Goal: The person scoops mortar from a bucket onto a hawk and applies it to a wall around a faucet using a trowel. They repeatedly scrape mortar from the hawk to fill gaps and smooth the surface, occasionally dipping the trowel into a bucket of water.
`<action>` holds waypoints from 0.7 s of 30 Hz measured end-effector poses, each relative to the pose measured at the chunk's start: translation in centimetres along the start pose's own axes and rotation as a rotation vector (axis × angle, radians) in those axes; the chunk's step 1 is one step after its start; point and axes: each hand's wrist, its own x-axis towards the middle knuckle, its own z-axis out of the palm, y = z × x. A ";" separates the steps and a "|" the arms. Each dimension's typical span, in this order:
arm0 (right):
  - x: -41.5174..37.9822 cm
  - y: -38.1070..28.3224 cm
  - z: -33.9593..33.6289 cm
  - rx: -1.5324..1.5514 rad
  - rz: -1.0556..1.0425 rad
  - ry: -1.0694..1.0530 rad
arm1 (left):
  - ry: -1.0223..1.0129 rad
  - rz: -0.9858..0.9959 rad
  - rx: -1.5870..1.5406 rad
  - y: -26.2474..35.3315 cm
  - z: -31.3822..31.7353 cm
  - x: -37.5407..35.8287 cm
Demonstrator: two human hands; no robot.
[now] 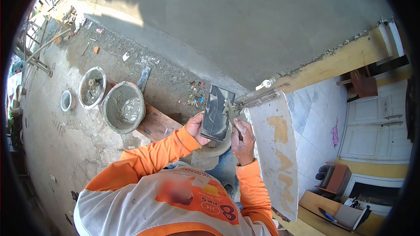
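Note:
My left hand is closed on the edge of a black rectangular plastering float, its flat face turned up and streaked with grey mortar. My right hand is closed round a small trowel, whose mortar-smeared blade lies against or just over the float's right edge. Its handle is mostly hidden in my fingers. Beneath both hands is a round, pale bucket, partly covered by the float. Just ahead stands the grey, freshly plastered wall, its corner close to the float's far end.
Left of me are a bucket of wet mortar, another mortar-stained bucket and a smaller pail. A wooden plank runs toward my left forearm. To my right a pale, stained board stands beside a tiled floor.

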 end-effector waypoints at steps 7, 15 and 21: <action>-4.0 0.8 -3.1 -0.249 0.011 -0.147 | -0.016 0.086 0.070 2.5 2.4 -2.2; 3.9 -7.0 -6.9 -0.242 0.080 -0.177 | -0.084 0.020 0.518 3.3 -0.1 -0.7; 5.9 -7.0 -6.8 -0.563 0.083 -0.528 | 0.079 0.069 0.787 2.4 0.9 -0.1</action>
